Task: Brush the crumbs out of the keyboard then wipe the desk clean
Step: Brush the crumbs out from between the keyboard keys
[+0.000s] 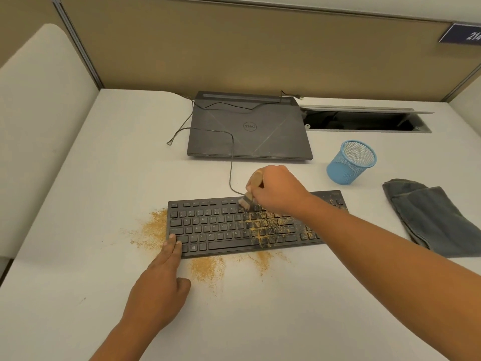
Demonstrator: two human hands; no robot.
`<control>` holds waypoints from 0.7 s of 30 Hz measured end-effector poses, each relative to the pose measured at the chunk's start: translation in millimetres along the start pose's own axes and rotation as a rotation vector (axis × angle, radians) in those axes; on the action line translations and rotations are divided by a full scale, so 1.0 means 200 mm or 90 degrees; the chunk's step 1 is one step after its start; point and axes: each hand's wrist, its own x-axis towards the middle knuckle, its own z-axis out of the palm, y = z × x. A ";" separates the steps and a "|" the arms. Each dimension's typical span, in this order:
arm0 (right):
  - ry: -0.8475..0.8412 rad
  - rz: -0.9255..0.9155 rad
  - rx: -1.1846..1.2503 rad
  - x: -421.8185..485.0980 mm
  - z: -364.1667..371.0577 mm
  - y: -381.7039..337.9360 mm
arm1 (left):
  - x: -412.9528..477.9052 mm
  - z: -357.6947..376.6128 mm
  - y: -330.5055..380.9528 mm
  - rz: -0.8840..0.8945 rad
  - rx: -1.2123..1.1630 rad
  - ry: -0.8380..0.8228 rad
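My right fingers (pixel 261 195) clamped round brush (pixel 253 183), bristles on keyboard (pixel 221 225) top row. Left fingers (pixel 172 244) straight, pressed its corner. Loose crumbs (pixel 263 231) lay just nearside of right fingers. Judged risk: hard stroke would fling them across desk (pixel 78 178).

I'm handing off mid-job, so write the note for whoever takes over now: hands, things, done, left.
Right hand grips the brush, bristles on the upper middle rows of the keyboard.
Left hand presses straight fingers on the keyboard's near-left corner.
Done: the left half of the keys looks clear; crumbs lie on the desk left of and in front of it.
Left: brush the crumb-covered right half, then wipe the desk with the grey cloth at right.
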 end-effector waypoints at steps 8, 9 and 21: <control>0.023 0.100 0.062 0.05 0.01 0.01 | 0.00 0.00 0.00 -0.004 0.006 -0.005; 0.009 0.096 0.042 0.05 0.01 0.00 | 0.00 0.00 0.00 -0.007 0.006 -0.005; -0.089 0.068 -0.080 0.11 -0.03 -0.08 | 0.00 0.00 0.00 -0.004 0.004 -0.002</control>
